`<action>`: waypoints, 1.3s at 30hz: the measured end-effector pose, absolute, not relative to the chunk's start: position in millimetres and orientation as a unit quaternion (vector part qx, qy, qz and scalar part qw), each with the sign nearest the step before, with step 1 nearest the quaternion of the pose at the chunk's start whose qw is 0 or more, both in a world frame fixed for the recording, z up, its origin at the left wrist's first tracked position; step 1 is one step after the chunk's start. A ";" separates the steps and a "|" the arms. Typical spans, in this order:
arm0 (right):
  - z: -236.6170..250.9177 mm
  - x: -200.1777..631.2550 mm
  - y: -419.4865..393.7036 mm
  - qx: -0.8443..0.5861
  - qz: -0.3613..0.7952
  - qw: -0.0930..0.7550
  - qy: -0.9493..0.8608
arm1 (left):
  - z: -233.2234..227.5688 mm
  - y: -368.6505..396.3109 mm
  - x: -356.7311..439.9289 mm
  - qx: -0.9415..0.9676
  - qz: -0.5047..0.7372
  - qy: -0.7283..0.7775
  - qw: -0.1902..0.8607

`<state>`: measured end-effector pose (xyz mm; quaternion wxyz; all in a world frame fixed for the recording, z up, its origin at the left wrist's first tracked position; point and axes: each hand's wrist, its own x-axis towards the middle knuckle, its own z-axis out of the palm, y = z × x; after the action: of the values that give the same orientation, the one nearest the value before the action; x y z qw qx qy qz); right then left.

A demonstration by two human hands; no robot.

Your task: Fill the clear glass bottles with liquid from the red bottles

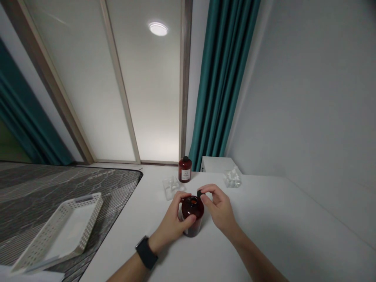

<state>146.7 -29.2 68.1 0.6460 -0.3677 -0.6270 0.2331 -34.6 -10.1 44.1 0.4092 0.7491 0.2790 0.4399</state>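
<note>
Left hand grips round, glossy amber bottle; right hand pinches small black cap

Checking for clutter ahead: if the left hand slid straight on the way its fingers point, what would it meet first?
Past the open dark red bottle the left hand grips, probably the second, capped bottle, though depth is unclear.

near bottle: dark red, see-through
cap: black
far bottle: dark red w/ black cap, white label
table: plain white
basket: white, grid of small holes
mat: grey/black, marble-like veins & diagonal bands
curtain: teal
watch: black
wall: pale grey
clear holders: colourless
</note>
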 end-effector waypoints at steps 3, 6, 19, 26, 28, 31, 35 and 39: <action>65.1 139.3 -30.8 -0.354 0.253 0.635 -0.639 | 44.5 -9.9 -33.7 0.745 0.445 0.269 0.418; 63.3 136.0 -32.1 -0.353 0.255 0.623 -0.650 | 45.3 -9.3 -33.8 0.742 0.448 0.264 0.423; 62.4 138.3 -40.0 -0.387 0.144 0.593 -0.691 | 43.1 -9.9 -33.2 0.736 0.437 0.283 0.433; 65.1 145.6 -37.0 -0.381 0.172 0.558 -0.717 | 44.7 -11.1 -33.8 0.731 0.435 0.281 0.445; 67.5 146.1 -37.3 -0.377 0.166 0.549 -0.728 | 45.1 -11.3 -33.9 0.731 0.430 0.282 0.448; 70.0 143.9 -38.1 -0.372 0.156 0.557 -0.726 | 45.2 -11.7 -33.7 0.729 0.425 0.292 0.450; 70.7 140.9 -37.6 -0.375 0.153 0.585 -0.703 | 45.2 -12.7 -32.1 0.721 0.424 0.315 0.448; 73.0 144.9 -37.0 -0.368 0.178 0.576 -0.708 | 45.4 -13.6 -31.2 0.722 0.429 0.316 0.441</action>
<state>144.9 -37.0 73.0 0.5758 -0.3681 -0.7080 0.1778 -31.2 -13.6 45.4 0.4410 0.7220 0.3165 0.4290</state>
